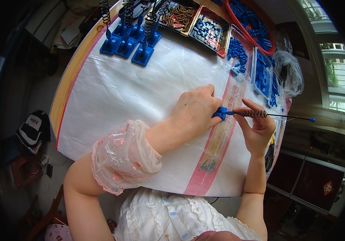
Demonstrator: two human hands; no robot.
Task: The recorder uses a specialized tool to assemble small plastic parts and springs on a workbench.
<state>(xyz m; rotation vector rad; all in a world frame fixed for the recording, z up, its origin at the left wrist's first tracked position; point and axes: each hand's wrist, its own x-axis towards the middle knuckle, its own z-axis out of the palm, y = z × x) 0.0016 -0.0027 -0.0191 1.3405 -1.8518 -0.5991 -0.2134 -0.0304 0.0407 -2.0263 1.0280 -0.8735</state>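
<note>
here, near the right edge of the tabletop (pixel 140 92), the thin black spring rod (pixel 268 115) is looking likely to bend or slip out of the small blue base (pixel 220 113) if the two hands are pushing off-line, since it is sticking far out past the edge. the left hand (pixel 194 110) is clenching around the blue base, fingers curled tight. the right hand (pixel 256 128) is pinching the coiled part of the rod between thumb and fingertips. finished blue stands (pixel 126 44) are sitting at the far edge.
</note>
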